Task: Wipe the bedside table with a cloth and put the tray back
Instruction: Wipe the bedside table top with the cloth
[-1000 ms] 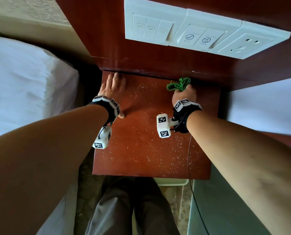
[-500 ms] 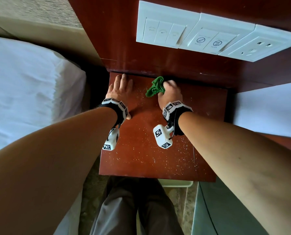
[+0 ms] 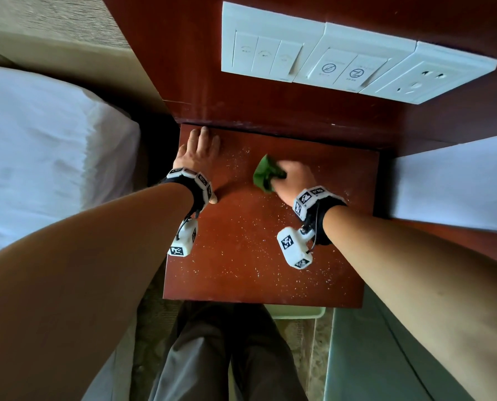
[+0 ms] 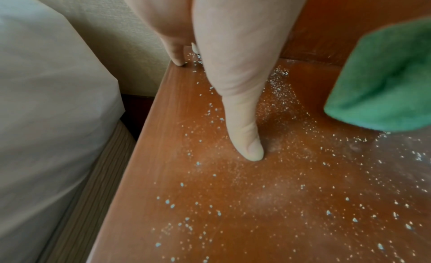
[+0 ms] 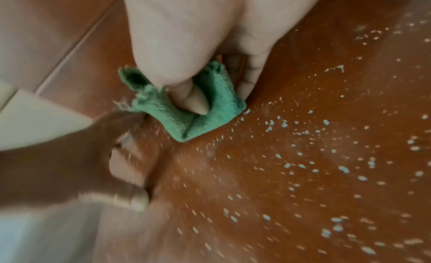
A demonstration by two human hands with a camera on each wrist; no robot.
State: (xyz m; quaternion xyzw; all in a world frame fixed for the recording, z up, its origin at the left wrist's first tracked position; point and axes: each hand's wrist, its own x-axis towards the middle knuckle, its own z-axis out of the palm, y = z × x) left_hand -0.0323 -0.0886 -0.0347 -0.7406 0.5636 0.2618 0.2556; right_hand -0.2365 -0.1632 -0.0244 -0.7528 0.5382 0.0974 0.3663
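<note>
Nearest to me, under the front edge of the bedside table (image 3: 241, 273), a pale green tray (image 3: 299, 312) sits on the floor with only a strip of its rim showing, well apart from both of my hands and below them. My trousers (image 3: 212, 357) fill the space in front of it.

On the table top, white crumbs (image 3: 243, 235) are scattered all around my grip, thick on the near side of it and to its right.

My right hand (image 3: 293, 180) pinches a green cloth (image 3: 266, 175): in the right wrist view the thumb (image 5: 193, 99) digs into a fold of the cloth (image 5: 205, 116) and the other fingers curl round its far side, holding it bunched and pressed down on the wood. The cloth sticks out to the left of my knuckles, near the middle of the table.

To the left of the grip, my left hand (image 3: 196, 154) lies flat on the table with fingers straight and spread, holding nothing; its thumb (image 4: 247, 145) presses the wood among the crumbs, near the cloth (image 4: 385, 82) but apart from it.

Beyond both hands stands the wooden back panel (image 3: 270, 111), and higher on it a row of white switches (image 3: 270, 53) and a socket (image 3: 426, 79). Left of the table lies the white bedding (image 3: 39, 140).
</note>
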